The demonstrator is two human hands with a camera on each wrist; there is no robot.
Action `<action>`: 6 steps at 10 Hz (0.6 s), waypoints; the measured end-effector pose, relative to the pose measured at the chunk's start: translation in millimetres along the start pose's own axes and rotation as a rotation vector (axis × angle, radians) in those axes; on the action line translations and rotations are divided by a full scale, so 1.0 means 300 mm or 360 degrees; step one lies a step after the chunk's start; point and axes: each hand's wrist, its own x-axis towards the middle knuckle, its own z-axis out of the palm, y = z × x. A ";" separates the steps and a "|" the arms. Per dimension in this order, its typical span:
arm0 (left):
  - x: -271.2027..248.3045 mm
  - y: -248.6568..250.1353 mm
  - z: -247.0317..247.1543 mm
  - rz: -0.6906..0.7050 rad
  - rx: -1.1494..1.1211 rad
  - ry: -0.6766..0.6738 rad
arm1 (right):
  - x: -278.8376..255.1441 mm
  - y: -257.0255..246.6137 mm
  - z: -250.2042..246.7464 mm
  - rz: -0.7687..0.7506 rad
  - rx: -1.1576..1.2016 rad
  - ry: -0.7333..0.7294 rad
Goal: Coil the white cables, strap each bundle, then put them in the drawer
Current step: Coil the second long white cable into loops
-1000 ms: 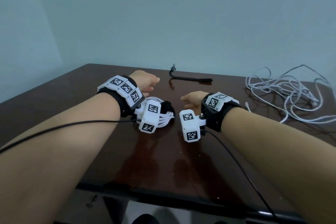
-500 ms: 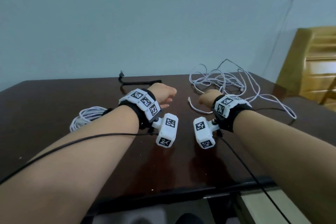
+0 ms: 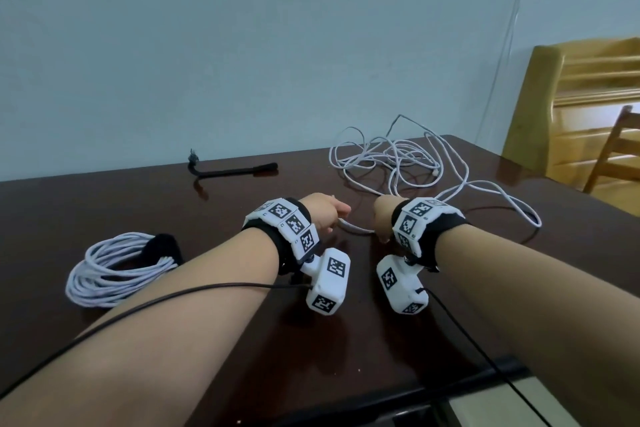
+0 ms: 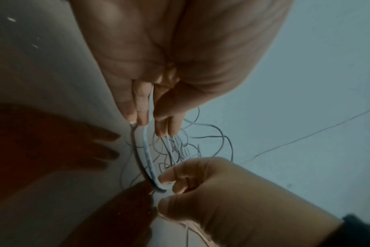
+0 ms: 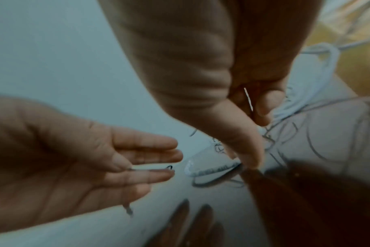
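Note:
A coiled white cable bundle (image 3: 110, 276) with a black strap (image 3: 164, 246) round it lies on the dark table (image 3: 104, 204), left of my left arm. A loose white cable (image 3: 398, 163) sprawls in a tangle at the back right. Its near end (image 3: 353, 228) runs between my hands. My right hand (image 3: 381, 218) pinches this end (image 4: 147, 153) between thumb and forefinger (image 4: 167, 177). My left hand (image 3: 327, 215) hovers beside it with straight fingers (image 5: 146, 158) and grips nothing. The clear plug (image 5: 197, 165) lies by my right thumb (image 5: 246, 150). No drawer is in view.
A second black strap (image 3: 228, 172) lies at the back of the table, left of the tangle. Yellow wooden furniture (image 3: 585, 80) and a chair (image 3: 616, 156) stand beyond the table's right edge. Thin black leads trail from both wrist cameras across my forearms.
Both hands left the strapped coil and moved right to the loose cable's end. The right hand took hold of it. My view swung right, so the coil now lies at the left.

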 end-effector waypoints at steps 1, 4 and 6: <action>-0.034 -0.023 -0.011 0.0026 0.0159 -0.0037 | -0.077 -0.058 -0.009 -0.0134 -0.0098 0.0036; -0.230 -0.118 -0.127 0.0099 0.0245 -0.0049 | -0.192 -0.192 -0.021 -0.0584 0.0827 -0.0127; -0.416 -0.179 -0.279 -0.0032 -0.0654 0.0287 | -0.309 -0.310 -0.124 -0.1037 0.1396 0.0058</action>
